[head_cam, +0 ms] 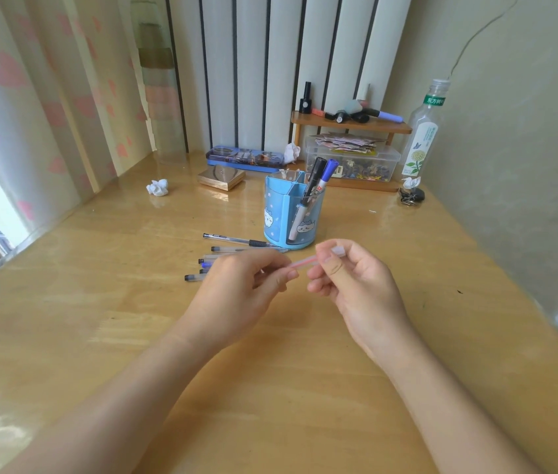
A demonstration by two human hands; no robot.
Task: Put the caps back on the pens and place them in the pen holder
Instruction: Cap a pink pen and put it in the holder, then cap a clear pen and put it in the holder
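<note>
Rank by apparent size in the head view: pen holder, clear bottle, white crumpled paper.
1. Clear bottle, though farther away
2. Pen holder, close to it, so this order is unsure
3. White crumpled paper, clearly smallest

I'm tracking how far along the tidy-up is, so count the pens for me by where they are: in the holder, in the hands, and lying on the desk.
In the blue pen holder: 2 markers, black cap and blue cap
Held between left hand and right hand: 1 pink pen
On the desk: at least 5 pens, partly hidden by the left hand
Total: at least 8
</note>
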